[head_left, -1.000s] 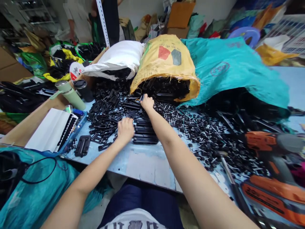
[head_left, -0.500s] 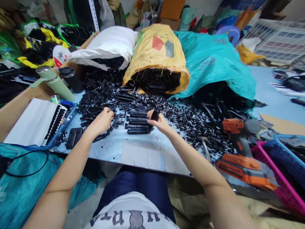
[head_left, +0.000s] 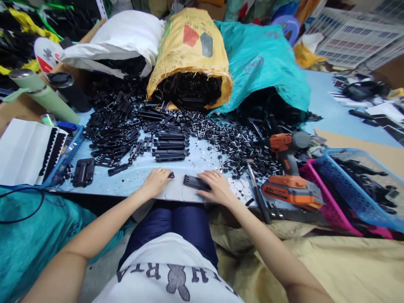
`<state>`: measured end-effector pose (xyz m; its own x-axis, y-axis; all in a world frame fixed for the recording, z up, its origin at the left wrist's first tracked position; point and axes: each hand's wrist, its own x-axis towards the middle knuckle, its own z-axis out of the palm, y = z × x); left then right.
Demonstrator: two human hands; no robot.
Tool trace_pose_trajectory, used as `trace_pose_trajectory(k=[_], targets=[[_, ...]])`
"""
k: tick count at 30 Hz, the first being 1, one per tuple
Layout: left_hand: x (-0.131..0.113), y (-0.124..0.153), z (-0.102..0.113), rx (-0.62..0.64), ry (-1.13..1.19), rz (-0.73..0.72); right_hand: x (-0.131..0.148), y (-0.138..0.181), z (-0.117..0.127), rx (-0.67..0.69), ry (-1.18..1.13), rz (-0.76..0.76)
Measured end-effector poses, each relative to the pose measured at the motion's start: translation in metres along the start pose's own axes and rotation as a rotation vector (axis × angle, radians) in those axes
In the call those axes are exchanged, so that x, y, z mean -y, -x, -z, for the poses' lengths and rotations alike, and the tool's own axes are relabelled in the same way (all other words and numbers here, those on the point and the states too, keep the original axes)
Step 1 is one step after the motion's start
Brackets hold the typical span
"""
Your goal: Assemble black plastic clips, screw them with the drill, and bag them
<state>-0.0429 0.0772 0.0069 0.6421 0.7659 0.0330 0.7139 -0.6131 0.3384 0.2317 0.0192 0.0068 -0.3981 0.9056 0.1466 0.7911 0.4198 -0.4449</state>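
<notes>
Near the front edge of the table, my right hand is closed on a flat black plastic bar, whose left end sticks out towards my left hand. My left hand pinches a small black part at its fingertips; most of that part is hidden. The two held pieces are a short gap apart, above a pale grey patch on the tabletop. Beyond them lies a row of several long black bars. Left of the row spreads a heap of black link-like pieces.
Many screws with black heads cover the middle right. A hammer, an orange cordless drill and a blue basket stand right. Behind are white, yellow and teal sacks. Bottles are at left.
Both hands have come back towards the table's front edge. My right hand has brought a black bar from the row, and my left hand a small black part from the heap. The view has shifted.
</notes>
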Motion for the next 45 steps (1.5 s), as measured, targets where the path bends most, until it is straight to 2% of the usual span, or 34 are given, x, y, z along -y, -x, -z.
trace_pose_trajectory(k=[2, 3, 6, 8, 10, 15, 18, 23, 29, 33, 35, 37, 39, 40, 41, 43, 45], targets=[[-0.003, 0.003, -0.006, -0.129, 0.226, 0.027, 0.014, -0.015, -0.009, 0.013, -0.017, -0.021], [-0.007, 0.004, -0.008, -0.181, 0.358, 0.044, 0.024, -0.025, -0.015, -0.014, -0.107, -0.067], [-0.024, 0.003, -0.013, -0.274, 0.702, 0.124, 0.05, -0.051, -0.032, -0.135, -0.597, -0.302], [-0.033, 0.001, -0.013, -0.352, 0.787, 0.161, 0.06, -0.059, -0.039, -0.179, -0.914, -0.419], [-0.038, 0.0, -0.009, -0.441, 0.759, 0.149, 0.062, -0.061, -0.039, -0.18, -1.053, -0.415], [-0.042, 0.006, 0.006, -0.461, 0.576, 0.071, 0.053, -0.056, -0.027, -0.131, -0.864, -0.128], [-0.046, 0.008, 0.011, -0.542, 0.523, 0.091, 0.055, -0.056, -0.021, -0.202, -0.736, -0.064], [-0.056, 0.003, 0.013, -0.574, 0.524, 0.104, 0.07, -0.055, -0.02, -0.24, -0.674, -0.041], [-0.06, 0.0, 0.016, -0.661, 0.537, 0.135, 0.092, -0.054, -0.037, -0.38, -0.715, -0.221], [-0.051, 0.0, 0.01, -0.606, 0.559, 0.095, 0.093, -0.055, -0.046, -0.309, -0.7, -0.18], [-0.048, 0.002, 0.001, -0.603, 0.576, 0.176, 0.084, -0.058, -0.045, -0.214, -0.606, -0.133], [-0.046, 0.007, -0.01, -0.586, 0.57, 0.325, 0.063, -0.065, -0.036, -0.112, -0.424, -0.078], [-0.045, 0.013, -0.016, -0.545, 0.468, 0.422, 0.028, -0.077, -0.016, -0.106, -0.211, -0.088], [-0.044, 0.014, -0.016, -0.5, 0.374, 0.408, 0.005, -0.084, -0.001, -0.15, -0.118, -0.136], [-0.043, 0.015, -0.015, -0.435, 0.267, 0.344, -0.02, -0.091, 0.016, -0.228, -0.029, -0.204], [-0.04, 0.01, -0.01, -0.247, 0.07, 0.118, -0.072, -0.106, 0.054, -0.351, 0.144, -0.364], [-0.037, 0.0, -0.004, -0.041, -0.053, -0.105, -0.12, -0.119, 0.089, -0.392, 0.306, -0.588]])
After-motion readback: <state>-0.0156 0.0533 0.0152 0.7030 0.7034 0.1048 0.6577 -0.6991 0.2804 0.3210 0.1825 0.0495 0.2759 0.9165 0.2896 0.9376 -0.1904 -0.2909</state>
